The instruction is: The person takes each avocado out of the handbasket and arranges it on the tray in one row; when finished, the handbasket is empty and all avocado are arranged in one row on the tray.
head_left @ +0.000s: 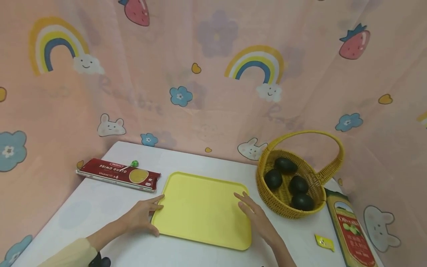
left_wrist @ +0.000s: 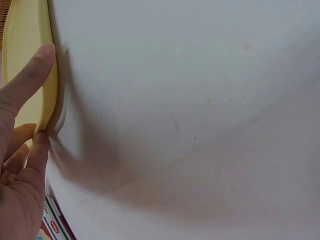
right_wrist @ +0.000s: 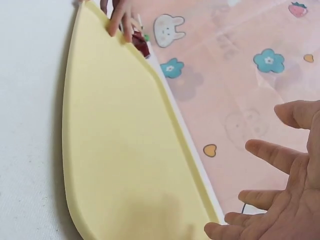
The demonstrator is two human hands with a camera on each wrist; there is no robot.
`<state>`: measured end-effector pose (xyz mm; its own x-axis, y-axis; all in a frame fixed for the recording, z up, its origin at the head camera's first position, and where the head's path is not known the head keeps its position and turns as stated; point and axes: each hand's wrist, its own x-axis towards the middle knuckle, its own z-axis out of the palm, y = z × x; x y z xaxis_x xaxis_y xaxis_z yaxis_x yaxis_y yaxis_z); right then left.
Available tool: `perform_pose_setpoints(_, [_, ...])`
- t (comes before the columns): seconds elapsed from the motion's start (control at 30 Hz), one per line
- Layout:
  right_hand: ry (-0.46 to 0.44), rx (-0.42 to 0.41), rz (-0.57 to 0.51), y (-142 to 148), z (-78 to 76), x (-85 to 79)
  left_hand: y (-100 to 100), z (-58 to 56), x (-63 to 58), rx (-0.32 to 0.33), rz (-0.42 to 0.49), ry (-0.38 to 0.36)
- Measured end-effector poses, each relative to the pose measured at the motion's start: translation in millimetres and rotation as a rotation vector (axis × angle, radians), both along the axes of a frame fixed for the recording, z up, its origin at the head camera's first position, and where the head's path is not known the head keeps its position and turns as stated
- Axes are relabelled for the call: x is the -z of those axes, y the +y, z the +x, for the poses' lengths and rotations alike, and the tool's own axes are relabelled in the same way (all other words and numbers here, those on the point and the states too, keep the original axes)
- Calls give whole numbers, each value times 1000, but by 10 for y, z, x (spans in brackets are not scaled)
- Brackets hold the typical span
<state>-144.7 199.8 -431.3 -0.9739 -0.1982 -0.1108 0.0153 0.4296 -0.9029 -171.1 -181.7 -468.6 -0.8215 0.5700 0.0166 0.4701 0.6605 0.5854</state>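
A yellow rectangular tray lies flat on the white table. At its left edge is my left hand, holding the rim, with the thumb by the near corner and fingertips over the edge. In the left wrist view, the left hand has its thumb against the rim and other fingers around the edge of the tray. My right hand hovers at the tray's right side, fingers spread. Nothing is held in the right hand in the right wrist view, where the tray shows beside it.
A yellow wicker basket with several dark avocados stands at the right. Beside it lie an olive oil package and a small yellow packet. A red spaghetti pack with a green lollipop sits back left. A patterned curtain hangs behind.
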Motion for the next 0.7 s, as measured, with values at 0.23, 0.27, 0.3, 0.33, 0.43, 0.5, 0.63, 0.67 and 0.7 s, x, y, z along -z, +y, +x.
perform_pose_setpoints(0.23, [-87, 105, -237, 116, -78, 17, -12, -2, 26, -13, -2, -12])
perform_pose_setpoints(0.27, [-91, 133, -265, 131, -86, 24, -11, -2, 26, -16, -1, -20])
perform_pose_setpoints(0.3, [-96, 163, -291, 147, -92, 29, -9, -1, 29, -18, -2, -25])
perform_pose_setpoints(0.33, [-98, 188, -306, 163, -101, 37, -6, 0, 30, -20, -6, -27])
perform_pose_setpoints(0.43, [-102, 278, -325, 211, -116, 50, 12, 8, 22, -27, -21, -34])
perform_pose_setpoints(0.5, [-102, 331, -327, 253, -121, 44, 27, 11, 13, -29, -29, -34])
perform_pose_setpoints(0.63, [-96, 388, -316, 352, -121, 1, 52, 22, -25, -36, -33, -47])
perform_pose_setpoints(0.67, [-90, 393, -321, 377, -119, -13, 57, 23, -33, -38, -33, -51])
perform_pose_setpoints(0.7, [-86, 397, -326, 400, -116, -27, 61, 24, -40, -38, -33, -51])
